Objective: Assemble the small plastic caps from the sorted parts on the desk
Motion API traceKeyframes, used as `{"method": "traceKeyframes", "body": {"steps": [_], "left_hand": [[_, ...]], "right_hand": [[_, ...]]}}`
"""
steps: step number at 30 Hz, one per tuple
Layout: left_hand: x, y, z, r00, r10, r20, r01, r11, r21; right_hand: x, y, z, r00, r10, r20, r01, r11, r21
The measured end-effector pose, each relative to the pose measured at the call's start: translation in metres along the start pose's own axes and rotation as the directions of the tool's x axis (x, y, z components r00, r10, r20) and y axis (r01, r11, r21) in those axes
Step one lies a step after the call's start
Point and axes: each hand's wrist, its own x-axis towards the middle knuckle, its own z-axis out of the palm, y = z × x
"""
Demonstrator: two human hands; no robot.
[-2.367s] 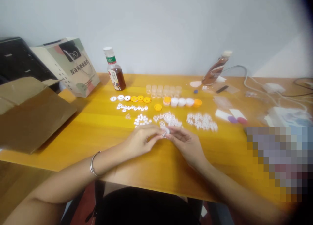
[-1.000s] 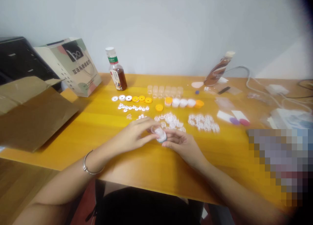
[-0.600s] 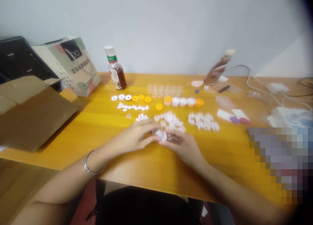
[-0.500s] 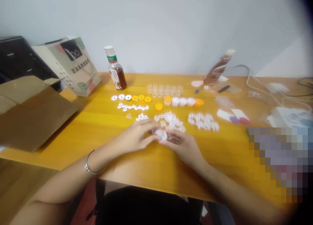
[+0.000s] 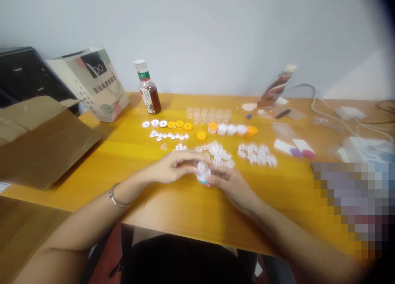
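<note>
Between my two hands is a small white part with a clear top and a blue band (image 5: 203, 173), held upright just above the table (image 5: 173, 218). My left hand (image 5: 176, 166) pinches its upper left side, fingers curled over the top. My right hand (image 5: 227, 184) grips its lower right side between thumb and fingers. Right behind the hands lie loose clear plastic wheel-shaped pieces (image 5: 219, 154) and small white caps (image 5: 180, 147), partly hidden by my left hand. Fine detail on the held part is blurred.
Farther back are yellow rings (image 5: 179, 124), white rings (image 5: 154, 122), clear cups (image 5: 204, 115) and lidded white tubs (image 5: 231, 129). Two drink bottles stand behind, one upright (image 5: 149, 94), one tilted (image 5: 275, 90). A cardboard box (image 5: 46, 140) and paper bag (image 5: 106, 86) occupy the left; cables (image 5: 314, 105) the right.
The held part has turned from lying tilted to upright, with its clear top pointing up. My left fingers have shifted over its top. The view has moved slightly.
</note>
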Motion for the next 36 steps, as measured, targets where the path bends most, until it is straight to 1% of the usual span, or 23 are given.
{"method": "traceKeyframes", "body": {"steps": [2,4,6,7,8,9,10,11,12,14,15,16,18,19,20,22,23,26,27,30,33,34,36], "left_hand": [[0.000,0.002,-0.002,0.999,0.024,0.033,-0.024,1.000,-0.005],[-0.001,0.005,0.000,0.997,0.009,-0.079,-0.001,0.995,0.097],[-0.002,0.007,0.002,0.975,-0.010,-0.224,0.058,0.977,0.205],[-0.002,0.008,0.002,0.971,-0.013,-0.238,0.069,0.971,0.228],[-0.003,0.009,0.001,0.981,-0.012,-0.192,0.056,0.972,0.229],[-0.004,0.010,0.000,0.994,-0.006,-0.106,0.029,0.977,0.213],[-0.004,0.011,-0.002,1.000,0.005,-0.019,-0.001,0.982,0.191],[-0.005,0.011,-0.004,0.999,0.015,0.031,-0.020,0.983,0.183],[-0.005,0.012,-0.006,1.000,0.013,0.025,-0.018,0.979,0.201],[-0.006,0.011,-0.008,0.995,-0.015,-0.098,0.042,0.959,0.281],[-0.007,0.011,-0.008,0.991,-0.025,-0.133,0.066,0.949,0.310],[-0.007,0.012,-0.008,0.994,-0.030,-0.108,0.063,0.945,0.322],[-0.008,0.012,-0.009,1.000,-0.017,0.019,0.010,0.950,0.313],[-0.009,0.013,-0.010,0.999,-0.002,0.043,-0.011,0.951,0.308],[-0.009,0.013,-0.010,1.000,0.002,0.020,-0.009,0.949,0.316],[-0.010,0.013,-0.010,0.996,-0.015,-0.093,0.046,0.937,0.347],[-0.010,0.013,-0.010,0.994,-0.021,-0.109,0.059,0.934,0.352],[-0.010,0.011,-0.009,0.999,-0.010,0.033,-0.002,0.942,0.336],[-0.009,0.011,-0.009,0.999,-0.009,0.035,-0.003,0.942,0.334],[-0.009,0.012,-0.008,0.997,-0.043,-0.057,0.060,0.936,0.346],[-0.010,0.013,-0.006,0.999,-0.018,0.037,0.004,0.942,0.335],[-0.010,0.013,-0.006,0.999,-0.012,0.034,0.000,0.942,0.335],[-0.010,0.011,-0.002,0.998,-0.048,-0.037,0.058,0.936,0.347]], "right_hand": [[0.000,0.000,0.000,1.000,-0.011,-0.011,0.011,1.000,0.005],[0.000,-0.001,0.000,0.999,-0.009,-0.043,0.009,1.000,-0.004],[0.000,-0.001,0.000,0.999,0.007,-0.035,-0.007,1.000,-0.014],[0.000,-0.001,0.000,1.000,0.012,-0.017,-0.013,1.000,-0.014],[0.000,0.000,0.000,1.000,0.015,0.000,-0.015,1.000,-0.011],[0.001,0.000,0.000,1.000,0.016,0.011,-0.016,1.000,-0.007],[0.002,0.001,0.000,1.000,0.015,0.012,-0.015,1.000,-0.004],[0.002,0.002,0.000,1.000,0.018,0.007,-0.018,1.000,-0.007],[0.003,0.003,-0.001,1.000,0.021,0.001,-0.021,1.000,-0.015],[0.003,0.003,-0.001,1.000,0.029,0.001,-0.029,0.999,-0.034],[0.003,0.003,-0.001,1.000,0.031,0.007,-0.030,0.999,-0.039],[0.003,0.003,-0.001,0.999,0.030,0.014,-0.029,0.999,-0.039],[0.003,0.003,0.000,0.999,0.028,0.016,-0.028,0.999,-0.027],[0.003,0.003,0.001,0.999,0.031,0.015,-0.031,0.999,-0.024],[0.003,0.003,0.001,0.999,0.033,0.014,-0.033,0.999,-0.024],[0.003,0.003,0.001,0.999,0.042,0.021,-0.041,0.999,-0.031],[0.003,0.003,0.001,0.999,0.047,0.026,-0.046,0.998,-0.032],[0.004,0.004,0.000,0.998,0.055,0.017,-0.054,0.998,-0.024],[0.004,0.004,0.000,0.999,0.053,0.011,-0.053,0.998,-0.026],[0.004,0.004,0.000,0.999,0.041,0.017,-0.040,0.998,-0.039],[0.003,0.003,0.002,1.000,0.021,0.023,-0.020,0.999,-0.042],[0.002,0.003,0.002,1.000,0.014,0.020,-0.013,0.999,-0.053],[0.002,0.002,0.003,1.000,0.001,0.015,0.000,0.996,-0.087]]}}
